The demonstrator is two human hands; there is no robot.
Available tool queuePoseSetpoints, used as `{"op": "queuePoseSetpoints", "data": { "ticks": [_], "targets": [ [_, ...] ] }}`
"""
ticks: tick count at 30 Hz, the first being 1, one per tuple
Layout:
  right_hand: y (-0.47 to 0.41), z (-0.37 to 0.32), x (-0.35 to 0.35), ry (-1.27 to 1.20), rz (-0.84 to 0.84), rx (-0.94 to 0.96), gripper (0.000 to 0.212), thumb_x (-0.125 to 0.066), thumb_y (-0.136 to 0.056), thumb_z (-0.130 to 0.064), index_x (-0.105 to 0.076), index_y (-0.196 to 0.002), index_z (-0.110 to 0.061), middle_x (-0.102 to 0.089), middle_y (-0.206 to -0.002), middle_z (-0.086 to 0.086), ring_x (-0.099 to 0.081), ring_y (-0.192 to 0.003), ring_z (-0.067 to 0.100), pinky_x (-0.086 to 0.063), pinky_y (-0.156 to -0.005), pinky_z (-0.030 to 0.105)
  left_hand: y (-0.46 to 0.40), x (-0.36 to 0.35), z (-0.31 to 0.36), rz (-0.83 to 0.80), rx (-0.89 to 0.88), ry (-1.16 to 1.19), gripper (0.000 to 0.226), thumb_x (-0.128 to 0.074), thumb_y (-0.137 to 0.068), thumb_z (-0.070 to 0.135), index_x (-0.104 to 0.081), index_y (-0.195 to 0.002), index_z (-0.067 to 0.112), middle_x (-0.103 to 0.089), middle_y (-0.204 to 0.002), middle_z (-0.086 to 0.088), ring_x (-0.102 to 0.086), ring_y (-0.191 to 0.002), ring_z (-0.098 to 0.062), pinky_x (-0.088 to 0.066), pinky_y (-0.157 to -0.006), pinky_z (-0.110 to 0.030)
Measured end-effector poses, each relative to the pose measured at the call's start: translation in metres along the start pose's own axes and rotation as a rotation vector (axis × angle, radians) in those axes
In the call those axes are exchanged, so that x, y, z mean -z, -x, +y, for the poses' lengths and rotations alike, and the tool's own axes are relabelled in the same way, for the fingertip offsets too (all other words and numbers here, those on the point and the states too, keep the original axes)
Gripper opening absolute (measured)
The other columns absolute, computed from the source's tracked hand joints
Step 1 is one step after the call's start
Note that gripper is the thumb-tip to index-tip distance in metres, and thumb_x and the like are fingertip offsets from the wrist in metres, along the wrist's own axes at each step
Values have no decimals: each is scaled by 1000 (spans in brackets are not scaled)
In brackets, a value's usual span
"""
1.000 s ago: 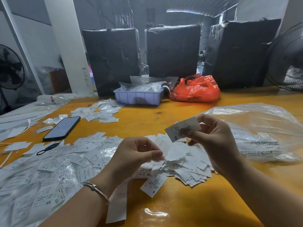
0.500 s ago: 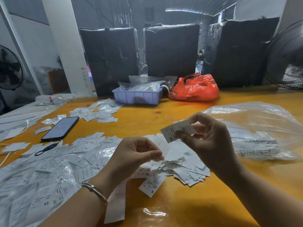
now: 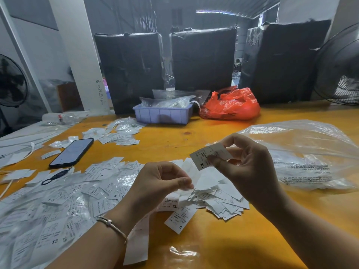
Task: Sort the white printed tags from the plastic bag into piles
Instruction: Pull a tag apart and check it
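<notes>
My right hand [image 3: 246, 169] pinches a white tag [image 3: 206, 157] printed "XS" between thumb and fingers, held up above a loose heap of white tags [image 3: 217, 199] on the yellow table [image 3: 213, 239]. My left hand [image 3: 157, 185], with a bracelet at the wrist, hovers over the heap's left side with fingers curled and thumb and forefinger pinched on a thin white tag. A wide spread of tags [image 3: 58, 200] covers the table to the left. The clear plastic bag [image 3: 308, 154] lies to the right of my right hand.
A black phone [image 3: 71, 153] lies on the left, with a smaller tag pile [image 3: 116, 133] behind it. A lilac tray [image 3: 162, 114] and a red plastic bag [image 3: 231, 105] sit at the back before black-wrapped boxes [image 3: 202, 59]. Fans stand at both sides.
My right hand has carried the XS tag slightly leftward and lower, toward my left hand. My left hand has stayed in place over the heap.
</notes>
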State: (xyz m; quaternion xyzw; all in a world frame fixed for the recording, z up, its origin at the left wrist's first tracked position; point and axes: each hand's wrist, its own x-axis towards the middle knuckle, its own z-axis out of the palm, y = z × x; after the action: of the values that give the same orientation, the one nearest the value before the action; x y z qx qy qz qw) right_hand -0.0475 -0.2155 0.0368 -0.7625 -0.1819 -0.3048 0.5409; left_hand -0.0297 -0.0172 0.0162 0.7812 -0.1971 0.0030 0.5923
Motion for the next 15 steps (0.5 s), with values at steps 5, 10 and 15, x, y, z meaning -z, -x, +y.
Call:
{"op": "queuePoseSetpoints", "data": {
  "ticks": [5,10,15],
  "targets": [
    [1,2,-1,14,-20,-9,19,-77,-75,-7,-57,-74,-8,-75,-78,-2,-69,-66,35,-53,-55,53,0,0,0,9,-6,15,26,-78,-67,30,-73,-80,8,-77,-77,-7,-74,-76,-19,-52,-63,-17],
    [1,4,-1,50,-13,5,18,-76,-76,-6,-58,-74,-7,-75,-80,0,-71,-68,25,-54,-54,49,0,1,-1,4,-13,1,16,-78,-72,24,-74,-80,10,-77,-78,-5,-74,-76,-19,-53,-64,-18],
    [2,6,-3,63,-33,-6,19,-75,-76,-6,-57,-74,-8,-75,-81,1,-72,-68,19,-55,-54,47,-1,1,-2,-10,-11,-8,9,-77,-78,17,-73,-81,9,-77,-78,-5,-74,-76,-18,-52,-63,-16]
  ]
}}
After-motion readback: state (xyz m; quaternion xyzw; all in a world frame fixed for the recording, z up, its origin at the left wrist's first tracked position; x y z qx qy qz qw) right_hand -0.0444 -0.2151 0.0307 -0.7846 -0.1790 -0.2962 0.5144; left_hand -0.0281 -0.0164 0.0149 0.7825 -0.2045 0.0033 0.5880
